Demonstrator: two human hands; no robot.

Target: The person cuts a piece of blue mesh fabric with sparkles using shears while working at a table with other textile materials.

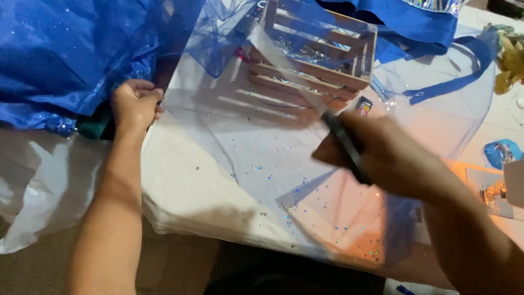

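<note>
Right now the sheer blue tulle (256, 136) lies spread over the desk (185, 191), in front of the wooden crate (311, 60). Left hand (135, 104) pinches its edge taut; right hand (382, 155) grips scissors (344, 145), blurred. Keeping that tension should steady the cut.

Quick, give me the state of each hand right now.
Left hand: closed, gripping the edge of the sheer blue fabric.
Right hand: closed on scissors, blurred by motion.

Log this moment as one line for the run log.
left hand: gripping sheer blue fabric edge | right hand: holding scissors, blurred | wooden crate behind | sequins scattered on table
</note>
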